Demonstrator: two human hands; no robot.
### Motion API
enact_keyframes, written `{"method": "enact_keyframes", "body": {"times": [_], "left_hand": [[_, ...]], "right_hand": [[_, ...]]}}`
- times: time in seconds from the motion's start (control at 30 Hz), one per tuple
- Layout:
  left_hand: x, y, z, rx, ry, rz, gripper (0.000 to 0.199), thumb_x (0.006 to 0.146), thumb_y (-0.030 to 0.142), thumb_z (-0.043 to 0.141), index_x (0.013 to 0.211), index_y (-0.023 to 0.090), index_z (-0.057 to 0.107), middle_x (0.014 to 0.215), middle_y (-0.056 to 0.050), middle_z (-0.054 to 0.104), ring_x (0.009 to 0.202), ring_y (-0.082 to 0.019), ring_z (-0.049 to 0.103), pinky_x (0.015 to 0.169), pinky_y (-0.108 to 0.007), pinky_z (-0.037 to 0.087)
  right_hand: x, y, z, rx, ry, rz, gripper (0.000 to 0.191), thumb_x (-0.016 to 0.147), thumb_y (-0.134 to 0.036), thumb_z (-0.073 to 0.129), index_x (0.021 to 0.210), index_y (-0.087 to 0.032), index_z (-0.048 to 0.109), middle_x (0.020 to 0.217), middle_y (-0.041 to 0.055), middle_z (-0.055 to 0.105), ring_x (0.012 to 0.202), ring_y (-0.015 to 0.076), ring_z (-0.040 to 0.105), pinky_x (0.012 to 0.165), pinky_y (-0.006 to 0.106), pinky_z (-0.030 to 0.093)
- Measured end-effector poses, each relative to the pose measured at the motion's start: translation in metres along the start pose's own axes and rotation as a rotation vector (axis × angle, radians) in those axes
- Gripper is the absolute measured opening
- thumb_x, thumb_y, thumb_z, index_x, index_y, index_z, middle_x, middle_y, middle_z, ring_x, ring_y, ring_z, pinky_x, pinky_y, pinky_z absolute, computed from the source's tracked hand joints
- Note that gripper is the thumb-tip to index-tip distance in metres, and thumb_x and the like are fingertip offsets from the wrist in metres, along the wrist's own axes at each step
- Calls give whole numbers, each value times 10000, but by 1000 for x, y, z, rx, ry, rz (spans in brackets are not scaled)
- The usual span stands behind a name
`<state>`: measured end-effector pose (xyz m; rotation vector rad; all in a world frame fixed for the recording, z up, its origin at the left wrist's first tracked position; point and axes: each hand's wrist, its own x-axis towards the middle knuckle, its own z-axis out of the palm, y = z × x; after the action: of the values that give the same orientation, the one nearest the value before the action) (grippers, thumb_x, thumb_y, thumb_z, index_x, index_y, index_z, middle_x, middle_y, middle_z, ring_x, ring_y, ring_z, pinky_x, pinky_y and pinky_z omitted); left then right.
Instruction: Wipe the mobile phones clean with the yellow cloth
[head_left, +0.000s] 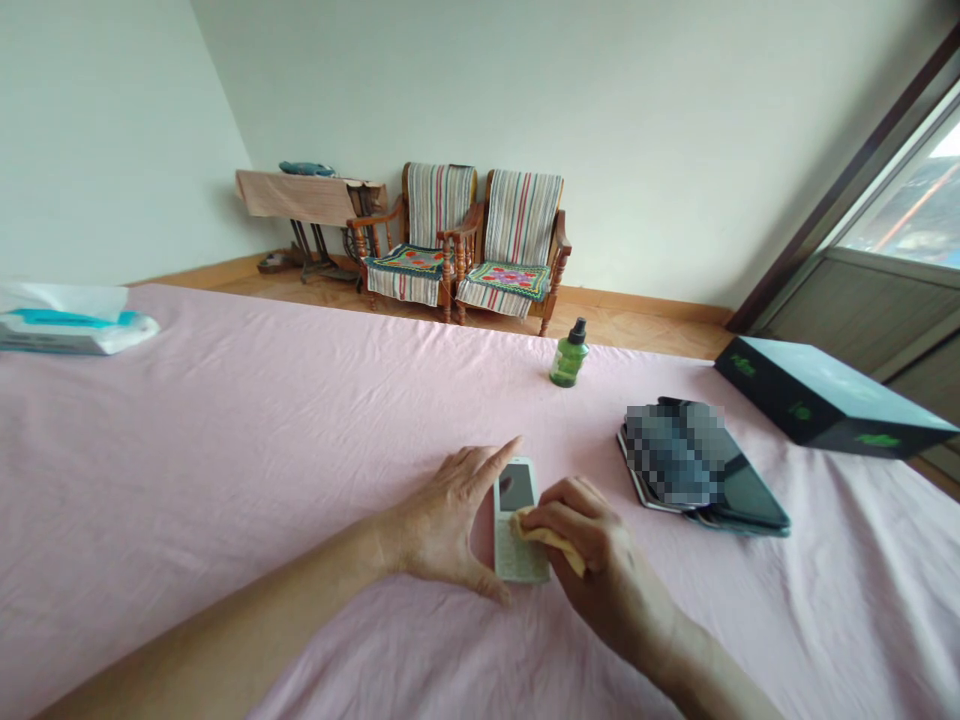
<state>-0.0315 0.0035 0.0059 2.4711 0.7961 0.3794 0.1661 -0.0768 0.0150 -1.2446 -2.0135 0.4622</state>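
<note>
A white mobile phone (523,560) with a keypad lies face up on the pink cloth, its small dark screen toward the far end. My left hand (446,520) is beside its left edge, thumb and fingers spread wide around that side. A folded yellow cloth (559,545) is gripped in my right hand (592,540), which presses it onto the upper part of the keypad. The right-hand fingers are closed around the cloth and hide some of it, along with part of the phone's right edge.
Beyond the phone stands a green spray bottle (569,358). Stacked dark tablets or phones (742,480) lie to the right, near a black box (825,395). A tissue pack (82,330) sits at far left. Two wooden armchairs (517,240) stand against the wall.
</note>
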Motion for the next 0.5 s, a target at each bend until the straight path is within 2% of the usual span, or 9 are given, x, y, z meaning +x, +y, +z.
{"method": "enact_keyframes", "body": {"times": [0.13, 0.5], "left_hand": [[0, 0, 0, -10, 1, 2, 1348, 504, 570, 827, 1506, 274, -25, 1518, -141, 259, 1372, -393, 248, 1106, -577, 206], [1, -1, 2, 6, 36, 37, 1364, 496, 566, 835, 1507, 237, -19, 1512, -138, 280, 1357, -364, 291, 1117, -523, 238]], "right_hand": [[6, -1, 9, -78, -69, -2, 290, 841, 21, 514, 905, -193, 699, 875, 62, 610, 822, 192, 524, 693, 297, 424], [-3, -10, 4, -215, -168, -22, 249, 839, 10, 548, 781, -201, 666, 807, 25, 598, 778, 173, 498, 678, 295, 360]]}}
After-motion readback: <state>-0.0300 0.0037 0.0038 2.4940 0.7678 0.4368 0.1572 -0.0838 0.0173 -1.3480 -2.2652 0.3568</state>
